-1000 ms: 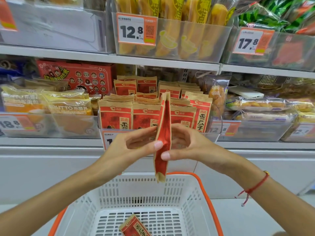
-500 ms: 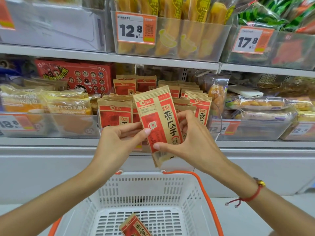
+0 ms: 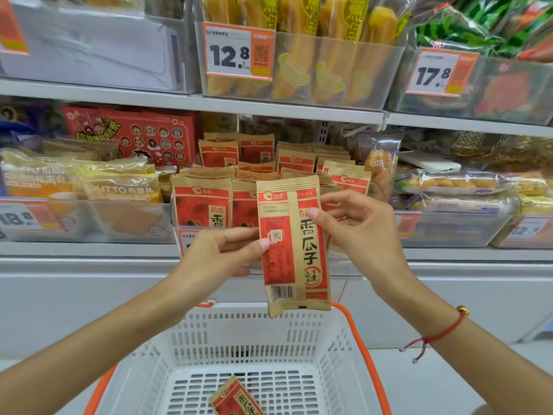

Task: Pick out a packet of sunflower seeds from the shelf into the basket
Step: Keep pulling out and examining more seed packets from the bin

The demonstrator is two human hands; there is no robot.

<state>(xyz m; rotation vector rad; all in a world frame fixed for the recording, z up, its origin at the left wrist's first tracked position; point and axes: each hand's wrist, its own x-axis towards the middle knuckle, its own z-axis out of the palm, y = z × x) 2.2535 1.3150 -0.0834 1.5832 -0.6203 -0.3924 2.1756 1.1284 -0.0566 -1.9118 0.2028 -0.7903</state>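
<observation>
Both hands raised, arms fwd; left hand & right hand pinching w/ thumb + fingers.

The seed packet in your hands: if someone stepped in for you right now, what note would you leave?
Left hand: pinches the held packet at its left edge.
Right hand: pinches its right edge.
The packet hangs upright above the basket, in front of the shelf bin of seed packets.
Done: another packet already lies in the basket.
Left: lower the held packet in and let go.

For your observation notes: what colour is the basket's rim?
Orange, on the basket's rim, seen in the head view.
</observation>
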